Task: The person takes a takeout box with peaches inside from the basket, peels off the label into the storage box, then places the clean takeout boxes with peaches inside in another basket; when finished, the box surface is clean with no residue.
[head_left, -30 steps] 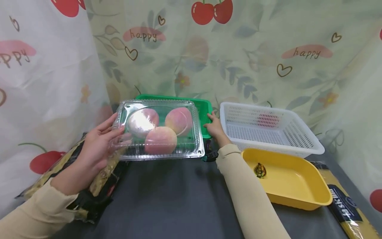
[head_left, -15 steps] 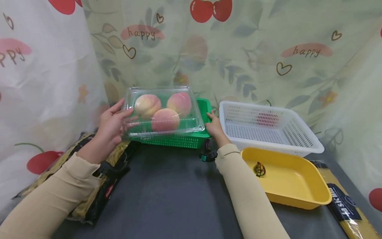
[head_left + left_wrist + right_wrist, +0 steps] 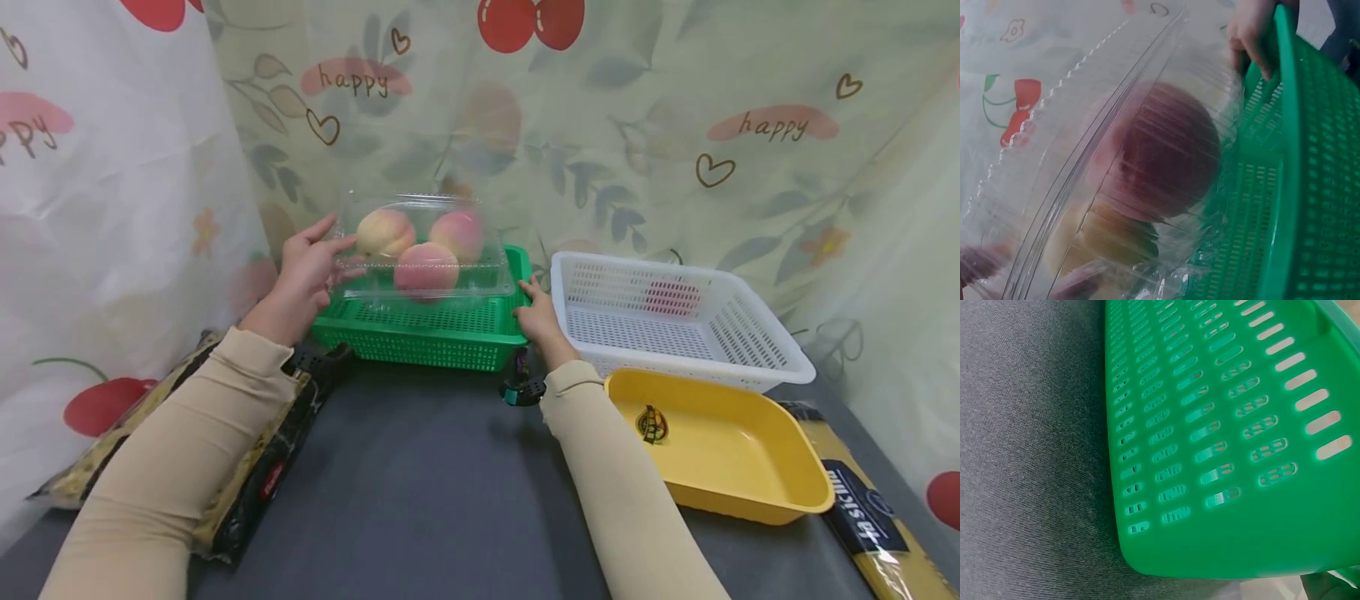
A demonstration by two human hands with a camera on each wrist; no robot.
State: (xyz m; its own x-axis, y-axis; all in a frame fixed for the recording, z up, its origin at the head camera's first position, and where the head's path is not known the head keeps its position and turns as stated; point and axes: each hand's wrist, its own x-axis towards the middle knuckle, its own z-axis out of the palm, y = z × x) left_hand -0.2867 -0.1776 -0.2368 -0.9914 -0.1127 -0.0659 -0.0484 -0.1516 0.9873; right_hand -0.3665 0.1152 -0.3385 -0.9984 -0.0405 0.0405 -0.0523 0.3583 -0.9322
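A clear plastic clamshell box [image 3: 487, 287] with three peaches [image 3: 426, 268] inside is tilted above the green basket [image 3: 420, 348]. My left hand [image 3: 303, 271] grips the box by its left end, fingers on top and partly seen through the plastic. At the basket's right end, my right hand [image 3: 542, 321] holds the rim. The left wrist view shows the right hand's fingers [image 3: 1250, 37] hooked over that rim, with the peaches close beside the basket's slotted inside. In the right wrist view the basket's outer wall [image 3: 1210, 512] fills most of the picture.
A white perforated basket [image 3: 675, 317] stands at the back right, with a yellow tray [image 3: 735, 458] before it. A gold-and-black packet [image 3: 862, 508] lies at far right, and black-and-gold packaging [image 3: 277, 458] lies under the left forearm. Printed curtains [image 3: 600, 150] enclose the table.
My left hand has raised the clamshell box and carried it back and slightly right, from in front of the green basket to above it. The right hand stays at the basket's rim.
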